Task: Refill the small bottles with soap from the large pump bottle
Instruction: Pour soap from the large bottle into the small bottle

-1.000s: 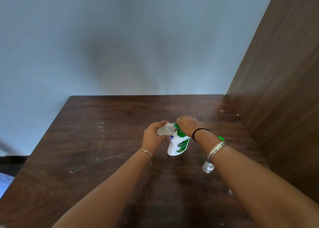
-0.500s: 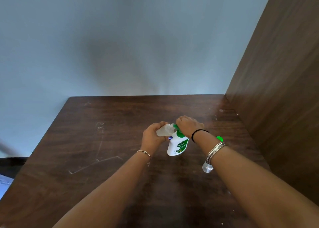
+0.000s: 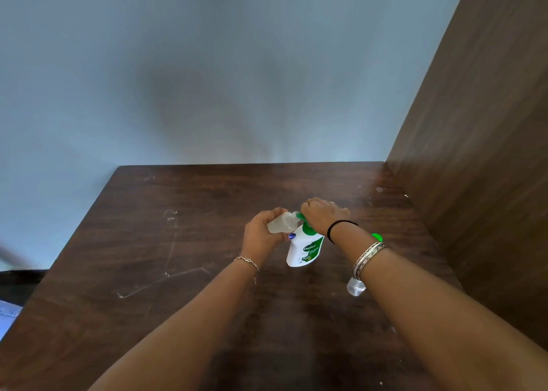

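**Two hands crowded on one pump, and soap that could miss the neck**

Two forearms reached in from the near edge of the dark wooden worktop [image 3: 166,316]. Nearest, just under the right wrist with its bangles, a second small clear bottle [image 3: 355,287] stood on the worktop, half hidden by the arm; a green cap [image 3: 377,237] lay a little farther back, beside the same wrist. Any sideways sweep of that forearm would probably have tipped the bottle or sent the cap rolling toward the wood panel on the right.

Farther in, at mid-worktop, the large pump bottle [image 3: 305,250] stood upright, white with a green label. The left hand [image 3: 259,236] had its grip curled round a small bottle [image 3: 281,223], held tilted with its mouth against the green pump spout. The right hand [image 3: 323,214] lay over the pump head, fingers bent down onto it; whether it pressed or only rested there could not be told.

The main risk, as judged, lay at that joint. If the tilted mouth slid off the spout during a press, soap would have run down the label and onto the wood. A hard press might also have rocked the large bottle, since no hand steadied its body. Overfilling could not be watched easily either, the fingers covering much of the clear wall.

Beyond stood only the pale blue wall.
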`<state>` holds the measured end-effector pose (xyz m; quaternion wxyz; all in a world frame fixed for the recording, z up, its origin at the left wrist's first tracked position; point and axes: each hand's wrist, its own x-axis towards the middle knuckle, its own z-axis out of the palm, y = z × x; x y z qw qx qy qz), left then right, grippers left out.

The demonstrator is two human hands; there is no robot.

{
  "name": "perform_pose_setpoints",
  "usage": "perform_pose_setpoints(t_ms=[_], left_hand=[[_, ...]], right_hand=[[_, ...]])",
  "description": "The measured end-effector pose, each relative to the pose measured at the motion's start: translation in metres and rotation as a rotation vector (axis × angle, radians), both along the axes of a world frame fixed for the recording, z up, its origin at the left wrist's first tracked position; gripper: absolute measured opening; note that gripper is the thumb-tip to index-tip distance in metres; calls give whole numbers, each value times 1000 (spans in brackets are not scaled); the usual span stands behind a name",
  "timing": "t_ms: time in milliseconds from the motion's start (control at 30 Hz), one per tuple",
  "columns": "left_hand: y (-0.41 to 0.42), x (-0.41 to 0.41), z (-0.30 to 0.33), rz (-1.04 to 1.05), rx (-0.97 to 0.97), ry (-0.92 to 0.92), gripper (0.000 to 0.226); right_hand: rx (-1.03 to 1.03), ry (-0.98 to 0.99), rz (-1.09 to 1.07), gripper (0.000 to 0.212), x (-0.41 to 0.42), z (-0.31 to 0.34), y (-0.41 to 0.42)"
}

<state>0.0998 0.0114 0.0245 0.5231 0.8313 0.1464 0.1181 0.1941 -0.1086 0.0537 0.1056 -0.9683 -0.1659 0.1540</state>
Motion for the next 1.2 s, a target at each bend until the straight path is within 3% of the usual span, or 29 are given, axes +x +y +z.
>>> perform_pose_setpoints(t_ms=[133,300,1200], left_hand=[[0,-2,1,-9,1,3,47],[0,0,3,-19,7,-11,46],[0,3,-1,-3,-25,-13,47]], right_hand=[[-3,6,7,31,3,7,0],[4,8,8,22,0,7,0],[18,-12,-36,36,-1,8,1]])
